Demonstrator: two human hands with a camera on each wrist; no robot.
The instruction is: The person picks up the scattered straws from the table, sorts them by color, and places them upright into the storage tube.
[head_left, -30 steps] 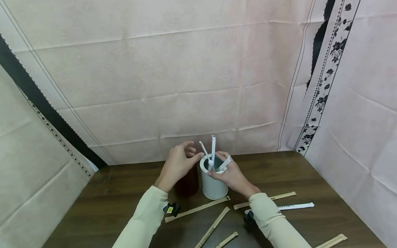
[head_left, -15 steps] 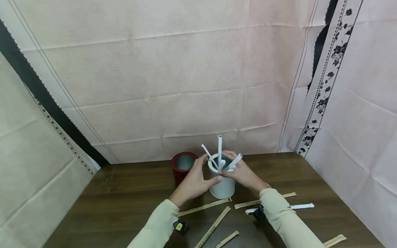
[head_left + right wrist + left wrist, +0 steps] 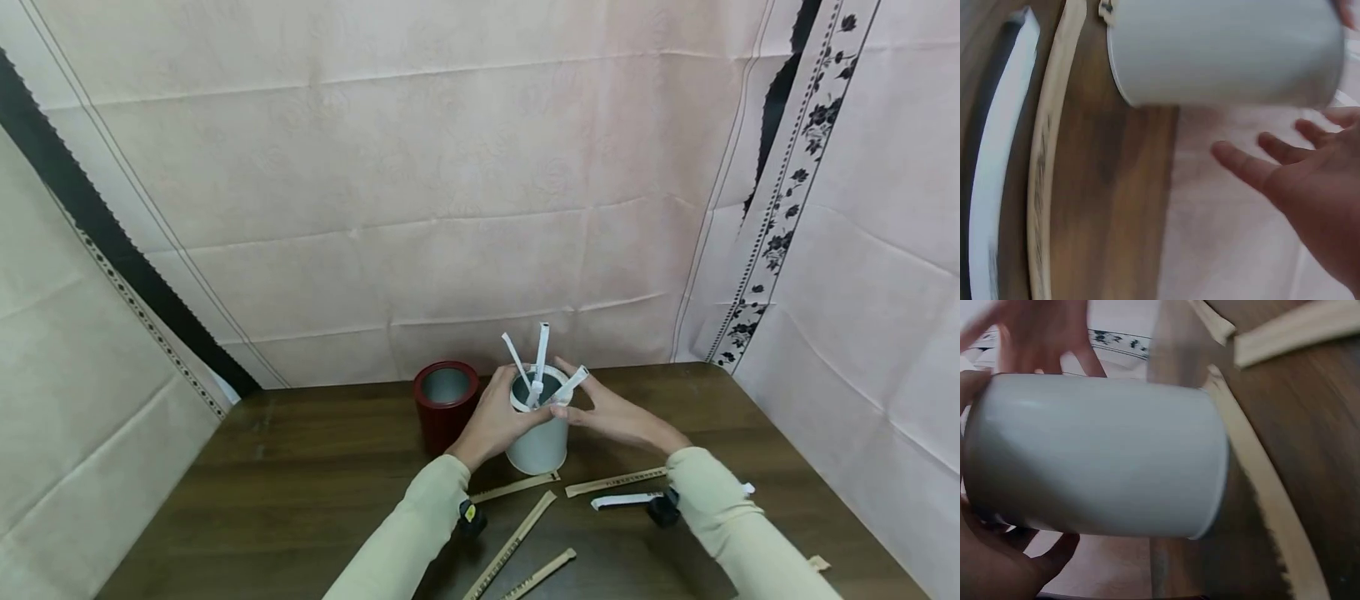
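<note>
A white round canister (image 3: 537, 450) stands upright near the table's back edge, with several narrow white paper-wrapped sticks (image 3: 541, 346) leaning out of its top. My left hand (image 3: 495, 425) grips the canister's left side, its thumb across the front near the rim; in the left wrist view the fingers of this hand (image 3: 1004, 556) curl round the rim end. On the other side, my right hand (image 3: 611, 417) is spread, its thumb tip close to the rim. The right wrist view shows the straight fingers (image 3: 1244, 162) apart from the canister wall (image 3: 1222, 56).
A dark red canister (image 3: 446, 412) stands just left of the white one. Several tan paper-wrapped sticks (image 3: 510, 546) with dark print lie across the front of the table (image 3: 262, 500). One white stick (image 3: 626, 500) lies beneath my right forearm. Pale cloth (image 3: 450, 167) hangs behind.
My left hand has come down from in front of the red canister to the white one, uncovering the red one. The white canister has shifted slightly right. My right hand's fingers have spread away from it.
</note>
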